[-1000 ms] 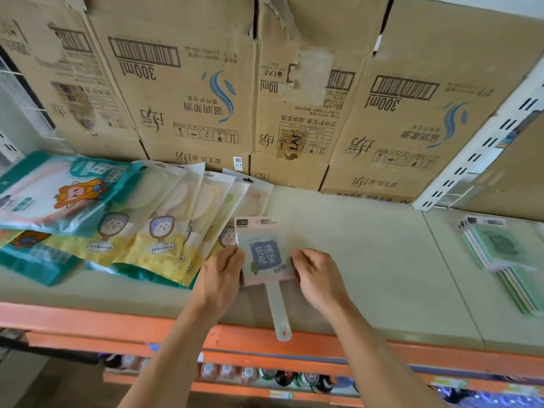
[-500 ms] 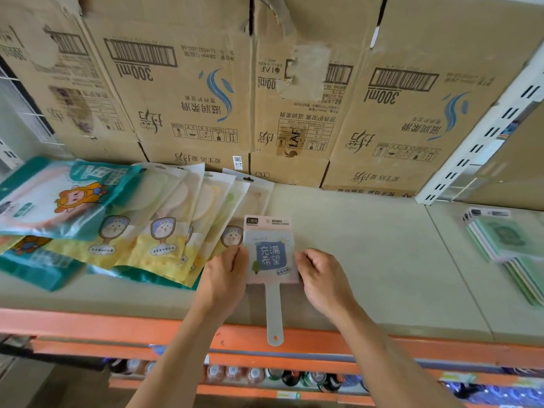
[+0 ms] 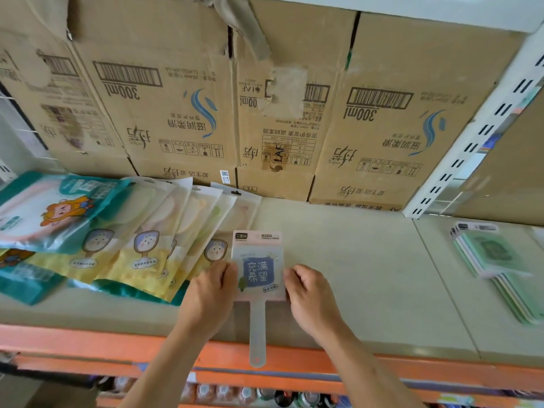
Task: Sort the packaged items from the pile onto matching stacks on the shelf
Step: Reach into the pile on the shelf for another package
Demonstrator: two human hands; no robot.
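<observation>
Beside fanned yellow packets (image 3: 141, 254): left hand (image 3: 210, 293), right hand (image 3: 312, 295) pinching handheld mirror pack (image 3: 258, 269), both grips closed; overhanging handle risking tip-off from shelf (image 3: 368, 275).

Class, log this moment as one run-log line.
left hand: holds handheld mirror pack | right hand: holds same pack | pack: on shelf, handle overhanging edge

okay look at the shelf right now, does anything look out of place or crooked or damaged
Yes. The handheld mirror pack held between the left hand and right hand has its handle sticking out past the orange shelf edge. The yellow packs lie fanned askew, not squared. The cardboard boxes behind look torn on top.
</observation>
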